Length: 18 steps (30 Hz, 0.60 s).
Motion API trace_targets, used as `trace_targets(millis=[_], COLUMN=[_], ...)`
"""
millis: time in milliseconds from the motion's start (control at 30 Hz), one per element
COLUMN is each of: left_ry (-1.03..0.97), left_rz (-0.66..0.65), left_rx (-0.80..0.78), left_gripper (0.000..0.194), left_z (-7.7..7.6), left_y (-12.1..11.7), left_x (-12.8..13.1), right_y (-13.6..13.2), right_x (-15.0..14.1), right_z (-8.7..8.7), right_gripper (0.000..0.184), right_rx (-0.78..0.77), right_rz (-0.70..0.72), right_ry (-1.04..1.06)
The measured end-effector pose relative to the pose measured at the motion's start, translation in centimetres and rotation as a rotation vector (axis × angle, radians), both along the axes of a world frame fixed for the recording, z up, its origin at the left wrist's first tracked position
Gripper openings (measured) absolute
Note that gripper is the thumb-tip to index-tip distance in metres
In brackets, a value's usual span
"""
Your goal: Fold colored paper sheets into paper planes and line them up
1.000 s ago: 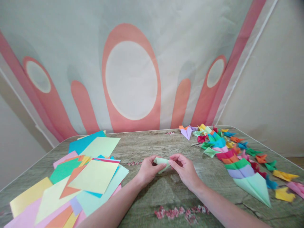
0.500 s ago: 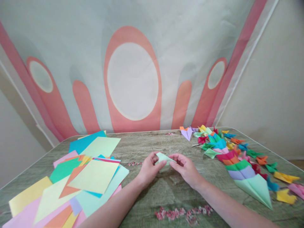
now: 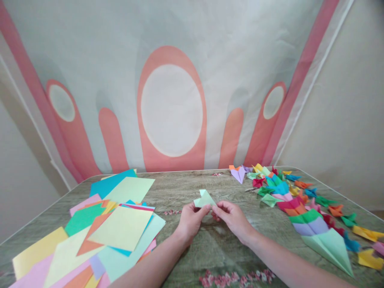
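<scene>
Between my two hands, above the middle of the table, is a small pale green folded paper [image 3: 204,199] with pointed flaps sticking up. My left hand [image 3: 192,220] pinches its lower left part, thumb in front. The fingers of my right hand [image 3: 229,218] are closed on its lower right corner. The fingertips behind the paper are partly hidden.
Loose coloured paper sheets [image 3: 123,226] lie in an overlapping pile on the left. To the right are a row of nested paper planes [image 3: 328,244] and several small folded paper figures [image 3: 327,201]. The wood-patterned table [image 3: 180,186] meets a printed backdrop [image 3: 258,48] behind.
The folded paper has turned in my fingers, so two points now stand up at its upper left. My hands have stayed close together. The whole view has shifted slightly.
</scene>
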<state>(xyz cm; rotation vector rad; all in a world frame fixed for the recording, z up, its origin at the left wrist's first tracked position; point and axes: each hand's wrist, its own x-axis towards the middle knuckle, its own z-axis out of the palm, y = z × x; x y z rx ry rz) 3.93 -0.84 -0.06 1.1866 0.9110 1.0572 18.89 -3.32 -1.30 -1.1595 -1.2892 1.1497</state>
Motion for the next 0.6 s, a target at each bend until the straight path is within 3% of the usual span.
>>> trace_targets(millis=[100, 267, 433, 600], left_ry=[0.071, 0.179, 0.114, 0.123], left_rz=[0.012, 0.089, 0.061, 0.069], left_rx=[0.032, 0.053, 0.113, 0.059], left_gripper=[0.036, 0.04, 0.039, 0.042], left_z=[-0.4, -1.0, -1.1, -0.9], left_y=[0.7, 1.6, 1.6, 1.5], left_x=[-0.4, -0.9, -0.9, -1.1], right_y=[0.9, 1.2, 0.8, 0.8], right_x=[0.7, 1.1, 0.9, 0.7], right_z=[-0.1, -0.5, -0.6, -0.6], right_gripper=[0.031, 0.032, 0.032, 0.031], right_rx=[0.042, 0.09, 0.124, 0.153], right_rz=[0.033, 0.148, 0.1, 0.067], right_ry=[-0.179, -0.249, -0.322, -0.32])
